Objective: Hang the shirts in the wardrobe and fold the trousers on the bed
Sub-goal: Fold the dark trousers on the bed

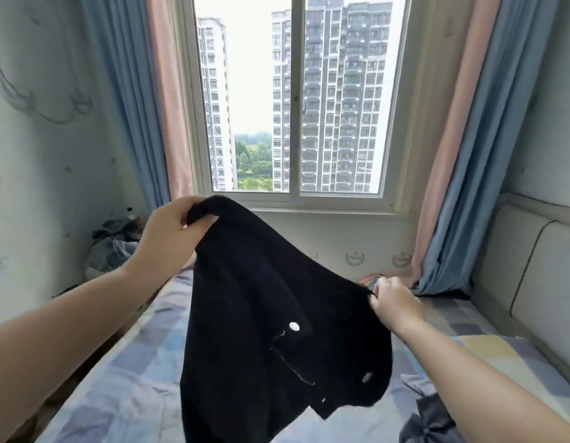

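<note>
Both bare forearms reach forward. The left hand (168, 231) is raised higher, fingers curled round bunched black fabric (261, 314); the right hand (394, 303), lower, pinches the same fabric's edge.

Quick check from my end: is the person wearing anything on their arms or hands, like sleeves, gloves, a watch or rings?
Nothing shows. Both forearms are bare as far as the frame reaches, with no sleeve edge in view. The left hand and right hand have no gloves, watch, bracelet or visible rings.

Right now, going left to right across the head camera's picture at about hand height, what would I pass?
Pile of clothes on the floor → left hand → black garment → right hand → blue curtain → padded headboard.
</note>
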